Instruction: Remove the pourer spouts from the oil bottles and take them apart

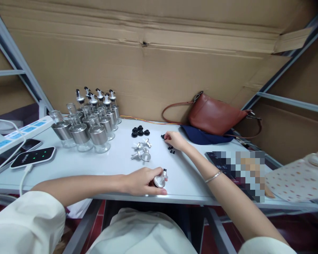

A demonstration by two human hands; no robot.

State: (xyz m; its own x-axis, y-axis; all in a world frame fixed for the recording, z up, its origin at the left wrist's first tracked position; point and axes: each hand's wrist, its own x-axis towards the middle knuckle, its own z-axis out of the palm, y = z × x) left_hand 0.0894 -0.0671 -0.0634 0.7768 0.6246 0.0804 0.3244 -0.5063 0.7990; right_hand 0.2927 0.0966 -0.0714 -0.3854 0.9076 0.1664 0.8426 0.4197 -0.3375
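Observation:
Near the table's front edge, my left hand (145, 180) is closed on a silver pour spout (159, 180) with a small black tip. My right hand (175, 140) reaches further back, its fingertips pinched on a small black cap (163, 137); its exact shape is partly hidden. Just below that hand lie several tiny black pieces (171, 150). Between my hands and the bottles are several loose silver spouts (141, 152) and, behind them, a cluster of black stoppers (140, 131).
Several glass bottles with steel bands (81, 134) stand at the left, some with spouts fitted. A power strip (23, 132) and a white-edged device (33, 157) lie beyond them. At the right are a brown handbag (214, 114), dark blue cloth (201, 135) and a partly blurred-out tablet-like screen (219, 164).

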